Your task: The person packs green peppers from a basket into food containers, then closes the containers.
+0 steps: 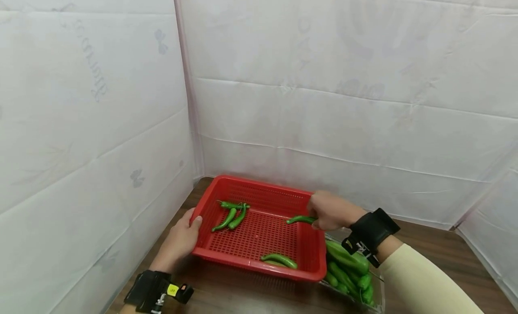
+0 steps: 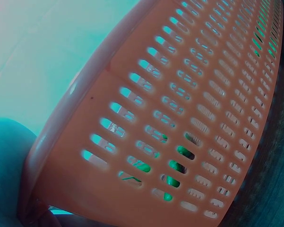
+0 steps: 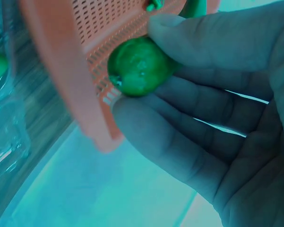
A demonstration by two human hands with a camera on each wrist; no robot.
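Over the red basket, right hand pinches a green pepper; left hand grips the rim

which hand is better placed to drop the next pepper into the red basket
Right. The right hand already pinches a green pepper over the red basket. The left hand is gripping the basket's near-left rim, steadying it.
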